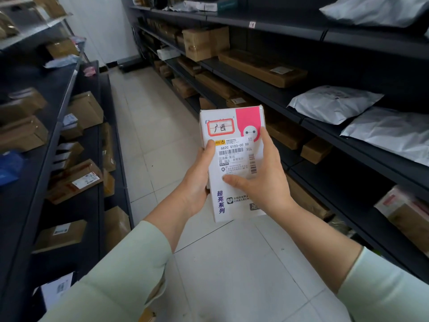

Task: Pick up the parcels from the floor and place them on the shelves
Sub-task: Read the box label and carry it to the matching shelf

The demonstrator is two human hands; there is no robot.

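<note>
A white and pink parcel box [232, 126] with a shipping label is held upright in front of me, above the aisle floor. My left hand [197, 180] grips its left edge, thumb on the label. My right hand [260, 175] clasps its right side, thumb across the label and fingers around the edge. Dark shelves [262, 91] run along the right side and another shelf unit [58, 108] along the left, both carrying parcels.
Brown cardboard boxes [262, 66] and grey plastic mailers [334, 103] lie on the right shelves. More brown boxes [86, 110] sit on the left shelves. A pale tiled floor [151, 126] forms the aisle between them, ending at a white wall.
</note>
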